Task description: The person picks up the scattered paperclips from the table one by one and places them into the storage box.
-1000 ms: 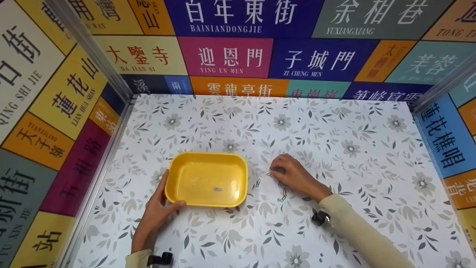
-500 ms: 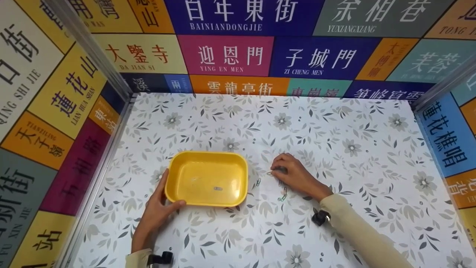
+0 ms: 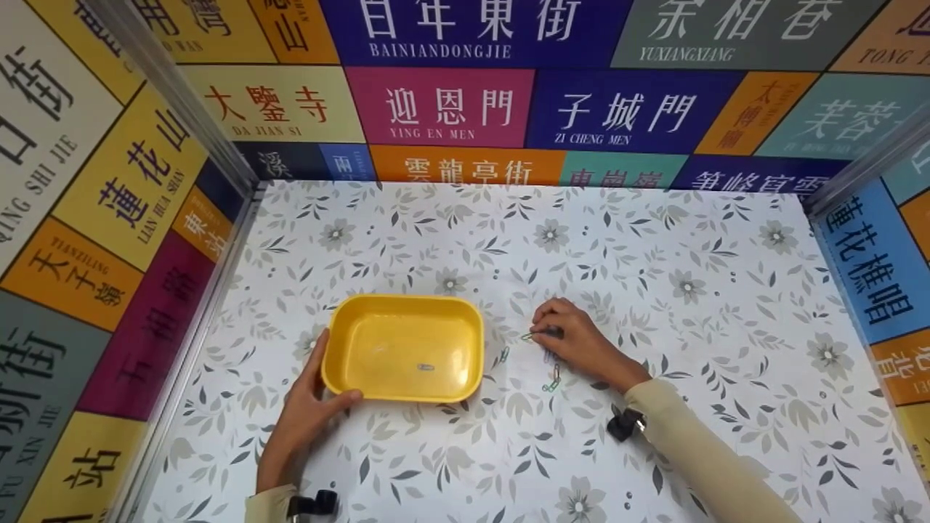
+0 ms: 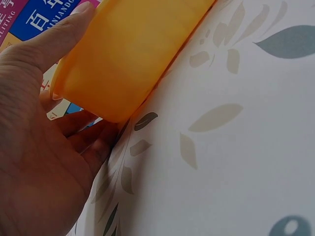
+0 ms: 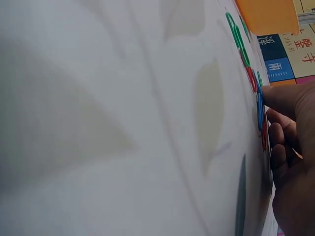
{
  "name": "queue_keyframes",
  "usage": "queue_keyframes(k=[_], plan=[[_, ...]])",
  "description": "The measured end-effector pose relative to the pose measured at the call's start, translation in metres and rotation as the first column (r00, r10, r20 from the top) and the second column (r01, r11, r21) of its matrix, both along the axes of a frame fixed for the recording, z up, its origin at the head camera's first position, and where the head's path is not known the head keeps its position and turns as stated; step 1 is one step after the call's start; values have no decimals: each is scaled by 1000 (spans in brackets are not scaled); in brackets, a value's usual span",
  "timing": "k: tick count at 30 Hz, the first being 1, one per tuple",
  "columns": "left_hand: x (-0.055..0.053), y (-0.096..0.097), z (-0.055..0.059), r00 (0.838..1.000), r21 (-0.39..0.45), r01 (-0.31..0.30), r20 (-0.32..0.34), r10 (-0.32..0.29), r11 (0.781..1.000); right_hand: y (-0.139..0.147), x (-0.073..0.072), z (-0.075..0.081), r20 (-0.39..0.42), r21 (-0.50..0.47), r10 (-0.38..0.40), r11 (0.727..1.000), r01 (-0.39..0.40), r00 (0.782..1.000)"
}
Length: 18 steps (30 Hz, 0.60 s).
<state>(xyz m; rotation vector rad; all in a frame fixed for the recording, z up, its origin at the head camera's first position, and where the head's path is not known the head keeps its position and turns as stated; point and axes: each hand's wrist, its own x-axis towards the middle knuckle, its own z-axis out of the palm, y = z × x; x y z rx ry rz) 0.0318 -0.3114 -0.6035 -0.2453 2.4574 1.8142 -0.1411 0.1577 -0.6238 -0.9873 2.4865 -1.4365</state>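
My left hand point(image 3: 314, 407) grips the left end of a yellow plastic tub point(image 3: 407, 393); in the left wrist view the thumb point(image 4: 64, 32) lies along the rim and the fingers reach down the outer wall. Inside the tub lies one small pale paper clip point(image 3: 426, 367). To the right of the tub, my right hand point(image 3: 577, 341) pinches a green paper clip point(image 3: 528, 336) between thumb and index finger, low over the tabletop. Below that hand lie a linked-looking green paper clip point(image 5: 238, 39), a red paper clip point(image 5: 251, 78) and a blue paper clip point(image 5: 260, 110).
Another green paper clip point(image 3: 504, 355) lies between the tub and my right hand. The table point(image 3: 436, 465) has a white leaf-and-flower cover. Colourful sign-patterned panels point(image 3: 443, 109) wall in its back and both sides.
My right hand has shifted very slightly upward in the head view, and more of the green paper clip shows at its fingertips. The left hand and tub have stayed in place.
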Motion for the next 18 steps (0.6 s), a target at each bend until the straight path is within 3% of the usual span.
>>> queue_keyframes(k=[8,18], plan=[[2,-1,0,1000,-10,14,-15,-14,1000,-2,0,-1,-23,30,-17,999,18,1000],[2,0,-1,1000,0,7,-10,-7,1000,-4,3,-2,-3,-14,-47,999,47,999]])
